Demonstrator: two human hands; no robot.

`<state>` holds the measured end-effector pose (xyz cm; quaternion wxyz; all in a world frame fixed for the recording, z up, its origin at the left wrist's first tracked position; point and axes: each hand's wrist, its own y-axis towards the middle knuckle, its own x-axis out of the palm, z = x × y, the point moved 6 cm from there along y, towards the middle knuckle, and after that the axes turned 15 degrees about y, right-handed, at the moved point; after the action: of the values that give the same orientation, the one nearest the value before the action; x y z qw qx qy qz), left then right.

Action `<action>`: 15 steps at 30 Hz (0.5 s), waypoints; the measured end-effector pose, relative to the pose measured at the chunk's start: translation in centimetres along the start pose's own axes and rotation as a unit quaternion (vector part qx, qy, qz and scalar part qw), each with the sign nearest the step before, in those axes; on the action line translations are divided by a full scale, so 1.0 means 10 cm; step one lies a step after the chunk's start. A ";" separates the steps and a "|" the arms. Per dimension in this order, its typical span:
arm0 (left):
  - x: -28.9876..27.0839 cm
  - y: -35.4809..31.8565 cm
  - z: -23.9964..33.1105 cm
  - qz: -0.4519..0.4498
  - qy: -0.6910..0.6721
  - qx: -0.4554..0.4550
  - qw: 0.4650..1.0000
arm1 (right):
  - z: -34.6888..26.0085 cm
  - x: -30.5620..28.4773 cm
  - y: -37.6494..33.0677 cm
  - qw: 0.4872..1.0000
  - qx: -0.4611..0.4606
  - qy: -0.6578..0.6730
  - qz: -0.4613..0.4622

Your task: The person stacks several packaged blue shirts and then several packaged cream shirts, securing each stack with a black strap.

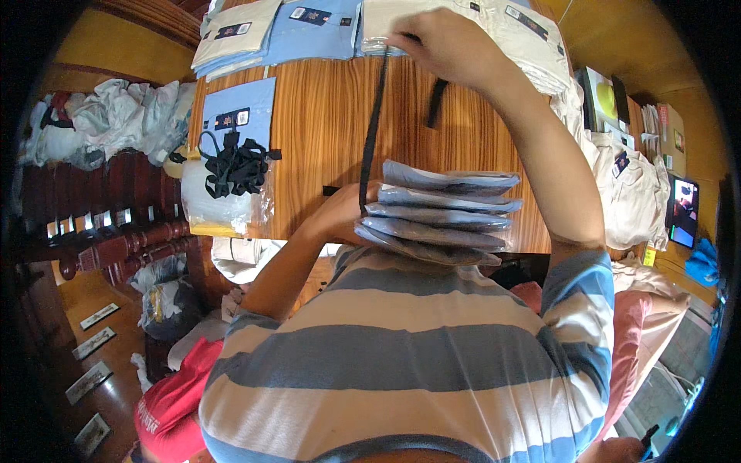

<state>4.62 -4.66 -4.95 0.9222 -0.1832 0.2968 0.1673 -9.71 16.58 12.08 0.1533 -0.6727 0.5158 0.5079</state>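
In front of my chest stands a stack of folded blue garments in clear plastic (440, 212), its layers fanned slightly apart. High over the far side of the table, my right hand (444, 46) pinches a long black fabric strap (376, 123). The strap runs taut down to the left side of the stack, where my left hand (347, 212) lies. My left fingers are partly hidden by the stack, so their grip does not show. A short black strap end sticks out left of that hand, and another dark strap piece hangs below my right wrist.
On the wood-grain table (316, 123), a tangle of black straps (235, 166) lies on plastic packaging at the left. A tagged blue garment (247, 100) is behind it. Piles of folded cream garments (532, 38) and blue ones line the far edge. More cream clothing (629, 185) hangs right.
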 end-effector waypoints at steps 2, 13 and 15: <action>0.01 0.00 -0.10 0.021 -0.014 -0.001 1.000 | 0.51 0.23 -0.23 0.974 0.147 -0.079 -0.150; 0.37 -0.21 -0.50 0.124 -0.089 -0.035 0.988 | -0.01 1.59 -3.95 0.574 0.379 0.663 0.294; 0.33 -0.20 -0.31 0.203 0.015 0.064 0.977 | -0.28 1.61 -3.80 0.694 0.313 0.588 0.273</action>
<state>6.51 -7.10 -8.83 0.8740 -0.0620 0.3520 0.3293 23.24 21.90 -12.29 -0.1248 -0.5768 0.7906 -0.1634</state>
